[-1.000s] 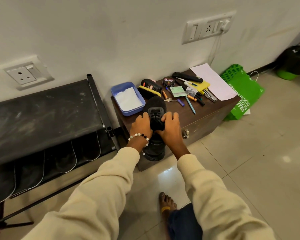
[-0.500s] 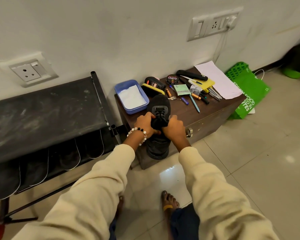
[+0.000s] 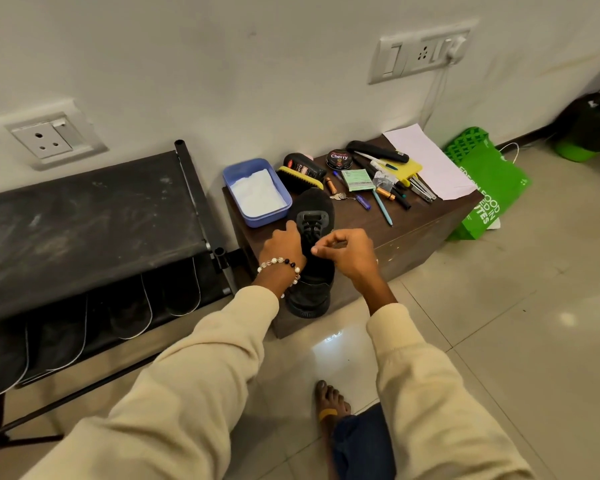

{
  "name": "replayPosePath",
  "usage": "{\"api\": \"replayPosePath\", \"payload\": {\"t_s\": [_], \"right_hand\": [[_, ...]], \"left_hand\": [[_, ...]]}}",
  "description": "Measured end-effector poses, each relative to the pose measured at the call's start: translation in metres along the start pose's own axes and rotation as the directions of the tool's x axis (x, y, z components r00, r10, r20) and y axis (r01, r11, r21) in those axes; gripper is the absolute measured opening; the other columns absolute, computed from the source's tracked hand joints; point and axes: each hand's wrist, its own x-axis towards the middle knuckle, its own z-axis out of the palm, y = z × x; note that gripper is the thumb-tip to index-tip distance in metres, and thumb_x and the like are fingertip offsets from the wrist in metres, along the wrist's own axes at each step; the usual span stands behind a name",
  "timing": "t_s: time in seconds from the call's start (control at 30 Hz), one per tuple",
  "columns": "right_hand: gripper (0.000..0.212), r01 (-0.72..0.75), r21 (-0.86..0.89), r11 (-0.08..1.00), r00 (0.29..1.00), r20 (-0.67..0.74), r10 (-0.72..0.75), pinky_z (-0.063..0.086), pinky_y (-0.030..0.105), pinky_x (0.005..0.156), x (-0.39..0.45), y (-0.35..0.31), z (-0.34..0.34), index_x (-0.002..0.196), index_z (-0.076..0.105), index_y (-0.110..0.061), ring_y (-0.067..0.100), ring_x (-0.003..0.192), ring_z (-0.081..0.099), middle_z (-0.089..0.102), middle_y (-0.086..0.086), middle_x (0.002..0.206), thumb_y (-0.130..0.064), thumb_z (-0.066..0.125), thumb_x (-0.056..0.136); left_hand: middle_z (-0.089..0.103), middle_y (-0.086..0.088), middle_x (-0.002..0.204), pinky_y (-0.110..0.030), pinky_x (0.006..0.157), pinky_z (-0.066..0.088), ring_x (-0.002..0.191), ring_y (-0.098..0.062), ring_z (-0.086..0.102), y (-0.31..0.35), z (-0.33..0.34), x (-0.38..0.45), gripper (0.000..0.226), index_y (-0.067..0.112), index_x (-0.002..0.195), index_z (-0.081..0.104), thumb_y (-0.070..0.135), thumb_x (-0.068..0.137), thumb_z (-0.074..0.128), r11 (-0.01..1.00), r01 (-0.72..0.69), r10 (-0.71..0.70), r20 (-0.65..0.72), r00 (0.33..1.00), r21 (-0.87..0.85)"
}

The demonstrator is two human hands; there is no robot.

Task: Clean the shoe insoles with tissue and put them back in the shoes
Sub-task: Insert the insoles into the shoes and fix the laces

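Observation:
A black lace-up shoe [image 3: 312,206] lies on a brown wooden box [image 3: 413,233], toe toward the wall and heel hanging over the front edge. My left hand [image 3: 283,245] grips the shoe's left side beside the laces. My right hand [image 3: 347,252] is raised just right of the tongue, its curled fingers and thumb pinching a dark lace. White tissue [image 3: 257,194] lies in a blue tray [image 3: 253,221] just left of the toe. No insole shows; the shoe's opening is hidden behind my hands.
Behind the shoe the box holds a polish tin [image 3: 339,159], a brush [image 3: 300,180], pens [image 3: 381,206] and paper [image 3: 426,157]. A black shoe rack [image 3: 84,209] stands at left, a green bag [image 3: 489,192] at right. My bare foot [image 3: 329,401] rests on the tiled floor.
My right hand has come off the shoe's side and lifted, pinching at the laces. My left hand has slid forward along the shoe. The shoe stays in place.

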Motion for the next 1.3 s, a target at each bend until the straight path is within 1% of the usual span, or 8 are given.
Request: {"api": "replayPosePath", "payload": {"t_s": [0.1,0.3,0.43,0.6,0.77,0.9,1.1,1.3], "right_hand": [[0.024,0.048,-0.211,0.976,0.998,-0.018,-0.053,0.052,0.026,0.072,0.005,-0.001,0.006,0.077,0.060,-0.018,0.009,0.069,0.055,0.060,-0.005,0.076,-0.012,0.082,0.071],[0.054,-0.012,-0.582,0.813,0.993,0.089,0.079,0.052,0.040,0.086,0.021,-0.007,0.013,0.119,0.039,-0.013,0.029,0.103,0.058,0.055,0.013,0.117,-0.023,0.075,0.080],[0.041,-0.108,-0.742,0.662,0.990,-0.021,0.138,0.046,0.037,0.077,0.021,-0.021,0.020,0.122,0.049,-0.007,0.032,0.104,0.060,0.058,0.014,0.115,-0.028,0.063,0.090],[0.034,-0.202,-0.675,0.710,0.979,-0.122,0.163,0.043,0.034,0.073,0.016,-0.017,0.029,0.118,0.051,-0.006,0.027,0.094,0.059,0.060,0.013,0.111,-0.027,0.059,0.093],[0.046,-0.165,-0.437,0.884,0.984,-0.009,0.179,0.054,0.041,0.085,0.011,-0.003,0.018,0.120,0.041,-0.009,0.033,0.104,0.059,0.056,0.017,0.118,-0.028,0.066,0.086],[0.048,-0.270,-0.215,0.939,0.950,0.098,0.296,0.058,0.042,0.076,0.004,0.005,0.011,0.117,0.036,-0.016,0.029,0.100,0.060,0.053,0.011,0.112,-0.020,0.070,0.084],[0.060,-0.363,-0.388,0.847,0.931,-0.120,0.344,0.053,0.043,0.088,0.011,0.004,0.024,0.127,0.041,-0.005,0.035,0.109,0.058,0.054,0.018,0.123,-0.032,0.070,0.082],[0.046,-0.283,-0.509,0.813,0.957,-0.098,0.272,0.050,0.036,0.083,0.003,-0.008,0.022,0.124,0.051,-0.002,0.031,0.105,0.060,0.058,0.016,0.120,-0.025,0.065,0.087]], "left_hand": [[0.054,-0.019,0.119,-0.038,0.081,0.048,0.106,-0.037,0.057,-0.002,-0.001,0.003,0.047,0.010,0.123,0.042,0.021,0.086,0.069,0.999,0.000,0.002,0.047,0.999,-0.048],[0.050,-0.014,0.131,-0.036,0.092,0.047,0.115,-0.030,0.053,-0.011,-0.012,0.009,0.074,0.015,0.134,0.039,0.020,0.073,0.081,0.980,0.038,0.016,0.269,0.963,-0.195],[0.051,-0.012,0.131,-0.037,0.094,0.047,0.115,-0.030,0.053,-0.014,-0.014,0.010,0.077,0.016,0.135,0.040,0.027,0.072,0.082,0.971,0.037,0.034,0.290,0.957,-0.234],[0.054,-0.016,0.120,-0.036,0.078,0.046,0.104,-0.033,0.057,-0.009,-0.002,0.005,0.052,0.017,0.127,0.042,0.032,0.085,0.068,0.993,-0.003,0.019,0.136,0.990,-0.118],[0.055,-0.017,0.117,-0.039,0.079,0.049,0.103,-0.037,0.058,-0.008,0.007,0.001,0.047,0.018,0.124,0.041,0.031,0.087,0.065,0.996,0.035,-0.034,0.011,0.999,-0.084],[0.056,-0.018,0.118,-0.041,0.080,0.051,0.105,-0.037,0.058,-0.005,0.008,0.001,0.053,0.016,0.127,0.038,0.031,0.086,0.067,0.992,0.072,-0.071,0.018,0.997,-0.101],[0.052,-0.018,0.129,-0.039,0.090,0.048,0.114,-0.035,0.055,-0.010,0.000,0.004,0.065,0.007,0.132,0.037,0.031,0.083,0.072,0.957,0.171,-0.136,0.162,0.977,-0.232],[0.054,-0.016,0.127,-0.032,0.086,0.050,0.111,-0.031,0.056,-0.015,-0.008,-0.010,0.060,0.008,0.133,0.043,0.023,0.083,0.072,0.959,0.131,-0.081,0.201,0.976,-0.251]]}}
